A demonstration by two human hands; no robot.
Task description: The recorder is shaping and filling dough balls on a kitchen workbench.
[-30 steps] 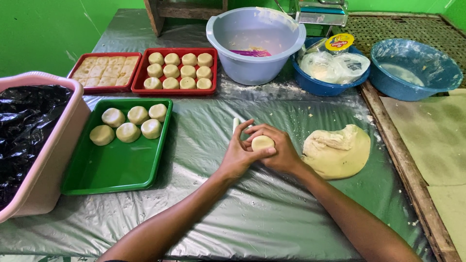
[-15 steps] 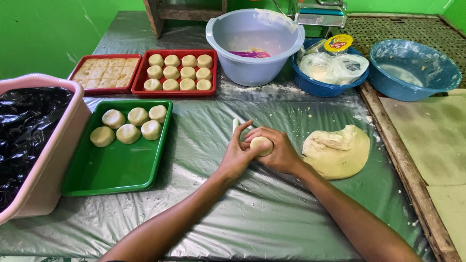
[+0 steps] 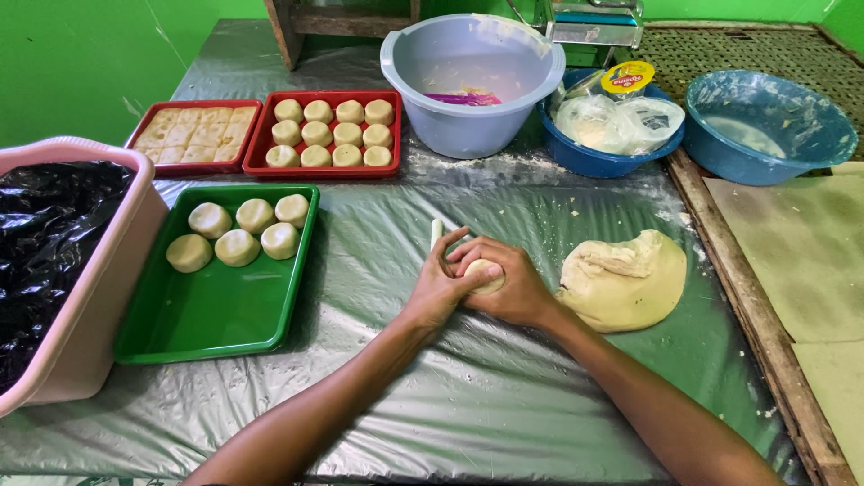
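Hands meet at frame centre: left hand [image 3: 441, 288] and right hand [image 3: 513, 286] are cupped together, fingers curled narrowly around one small dough ball [image 3: 486, 273], of which only a pale patch shows between them. The ball sits just above the plastic-covered table [image 3: 468, 396].

Counts:
- Green tray [image 3: 216, 310], left of centre: 5 shaped dough rounds [image 3: 238, 246], all grouped at its upper end; the lower part is bare.
- Red tray [image 3: 261, 157], upper left of centre: 12 smaller rounds [image 3: 331, 133] in three rows of four.
- Second red tray [image 3: 135, 144], further left: one flat slab [image 3: 200, 135] scored into squares; count not readable.
- Large dough mass [image 3: 625, 281]: 1, just right of the right hand, near but apart.
- Bowls along the top: 3. One grey-blue basin [image 3: 468, 126], one blue bowl [image 3: 589, 160] holding plastic bags, one blue bowl [image 3: 765, 153] at upper right.
- Pink tub [image 3: 81, 342] with black liner: 1, left edge, touching the green tray's side.
- Small white stick-like item [image 3: 436, 232]: 1, just above the left fingers.

Loose flour lies below the basin. A bare strip of sheeting runs between the hands and the green tray.
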